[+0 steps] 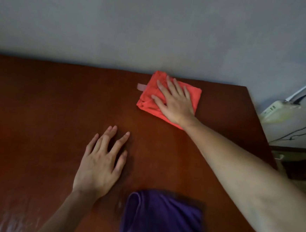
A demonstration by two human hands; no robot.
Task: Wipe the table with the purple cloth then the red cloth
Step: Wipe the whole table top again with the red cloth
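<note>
At the desk's (49,98) far edge | right hand (175,103) pressed flat, fingers spread, on red cloth (192,95) | left hand (101,163) released, bracing | purple cloth (162,219) lies near me | I'd keep my palm flat, strokes overlapping.

1. Red cloth (168,97): folded into a rough rectangle, coral-red, laid flat near the far edge of the bench (39,107), right of centre. A small pale tab is seen at its left edge. Partly covered by a flat palm.
2. Purple cloth (160,219): dark purple, loosely folded, rolled fold along its left side. Laid at the near edge, well apart from the red cloth, untouched.
</note>
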